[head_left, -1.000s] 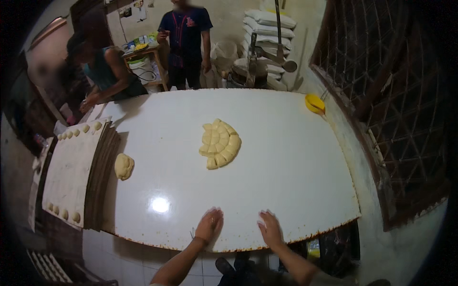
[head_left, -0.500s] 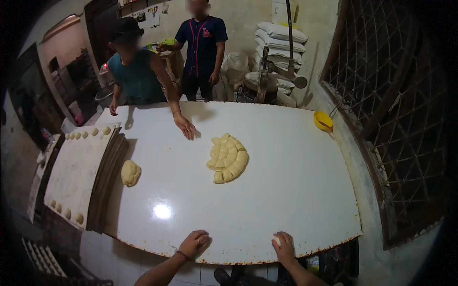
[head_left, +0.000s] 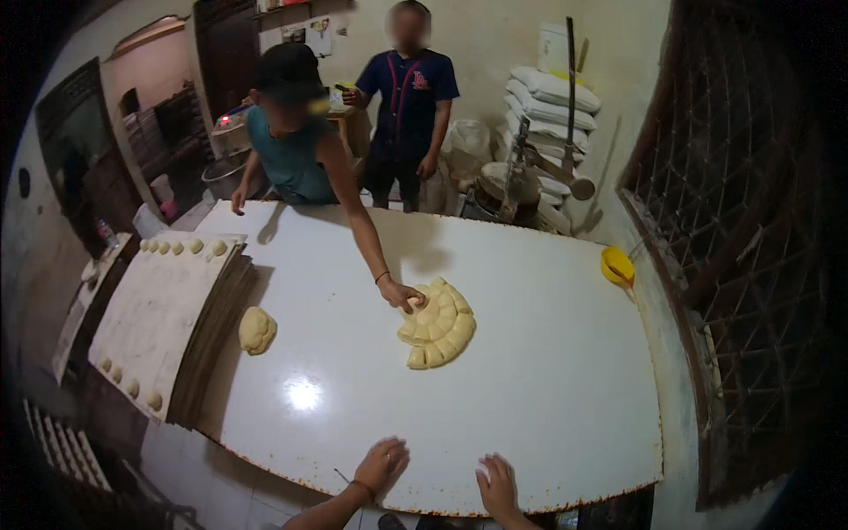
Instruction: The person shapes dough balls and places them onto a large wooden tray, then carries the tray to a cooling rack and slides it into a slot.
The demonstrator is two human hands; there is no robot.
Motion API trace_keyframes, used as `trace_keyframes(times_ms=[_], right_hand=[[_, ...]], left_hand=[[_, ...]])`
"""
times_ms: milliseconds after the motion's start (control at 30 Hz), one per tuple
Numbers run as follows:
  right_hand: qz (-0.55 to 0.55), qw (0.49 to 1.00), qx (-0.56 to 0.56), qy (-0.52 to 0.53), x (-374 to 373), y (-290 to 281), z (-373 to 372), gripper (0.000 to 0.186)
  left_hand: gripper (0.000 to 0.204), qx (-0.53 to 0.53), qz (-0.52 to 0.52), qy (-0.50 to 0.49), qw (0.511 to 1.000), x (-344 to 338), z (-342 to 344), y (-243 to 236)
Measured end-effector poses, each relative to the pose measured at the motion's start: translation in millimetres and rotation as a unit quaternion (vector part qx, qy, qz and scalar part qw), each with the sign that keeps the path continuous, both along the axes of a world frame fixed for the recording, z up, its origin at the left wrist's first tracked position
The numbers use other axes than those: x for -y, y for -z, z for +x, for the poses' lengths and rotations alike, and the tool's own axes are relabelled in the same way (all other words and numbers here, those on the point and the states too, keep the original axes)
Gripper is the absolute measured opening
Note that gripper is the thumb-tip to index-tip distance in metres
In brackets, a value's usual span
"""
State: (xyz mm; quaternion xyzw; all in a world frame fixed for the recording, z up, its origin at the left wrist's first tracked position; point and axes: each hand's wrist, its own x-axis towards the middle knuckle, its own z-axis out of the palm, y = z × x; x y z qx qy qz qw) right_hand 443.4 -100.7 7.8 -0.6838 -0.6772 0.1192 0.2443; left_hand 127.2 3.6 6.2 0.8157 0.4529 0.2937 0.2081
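Note:
My left hand (head_left: pixel 382 464) is palm-down at the near edge of the white table (head_left: pixel 574 371), fingers apart and slightly bent. My right hand (head_left: pixel 498 486) lies palm-down to its right, fingers apart. Whatever may be under either palm is hidden. Farther forward, a semicircle of cut pale dough pieces (head_left: pixel 446 340) lies on the table, with a co-worker's hand (head_left: pixel 399 294) on its upper left part. A separate dough lump (head_left: pixel 257 331) lies to the left, beside stacked boards (head_left: pixel 163 309) carrying several small dough balls.
A co-worker in a teal top (head_left: pixel 291 159) leans over the far edge; another person (head_left: pixel 406 115) stands behind. A yellow bowl (head_left: pixel 616 263) sits at the far right corner, near a barred window (head_left: pixel 707 265). Behind are a metal machine (head_left: pixel 512 190) and stacked white sacks (head_left: pixel 552 97).
The co-worker has leaned in and reached down onto the cut dough. My view has shifted, so the scene sits lower. A pale bit seen under my right hand half a second ago is hidden.

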Motion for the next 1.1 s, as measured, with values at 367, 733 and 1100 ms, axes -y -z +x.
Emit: trace_keyframes(times_ms=[367,733,1100], right_hand=[[-0.310,0.772,-0.529,0.169,-33.9,-57.4,-56.6,0.032],[-0.329,0.768,-0.548,0.028,-92.5,-27.1,-281.6,0.038],[-0.302,0.869,-0.296,-0.257,-253.3,-223.1,-716.7,0.039]], left_hand=[[0.045,0.707,-0.524,-0.140,0.454,82.5,-116.8,-26.1],[0.030,0.333,0.157,-0.521,0.770,-9.7,-769.0,-242.2],[0.062,0.041,0.067,-0.690,0.719,-46.0,-1024.0,-171.9]])
